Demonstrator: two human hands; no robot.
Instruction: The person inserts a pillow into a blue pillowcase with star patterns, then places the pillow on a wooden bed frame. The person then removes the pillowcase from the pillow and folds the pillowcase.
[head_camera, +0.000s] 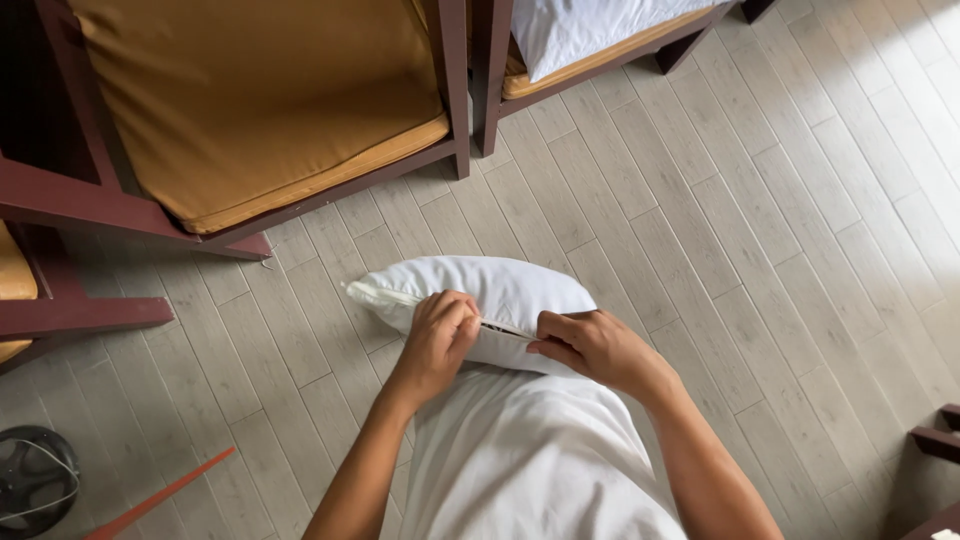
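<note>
From my remote feed: the left hand (440, 325) and right hand (590, 345) both pinch the open seam of a soft white fabric pillow (500, 290), its long axis running hand to hand, bulk just beyond the knuckles.

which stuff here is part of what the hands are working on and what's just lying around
In hand:
- white pillow, held at its zip edge
- left hand
- right hand

Lying about:
- chair with mustard cushion
- second chair bearing a white pillow
- red stick
- black round object
</note>
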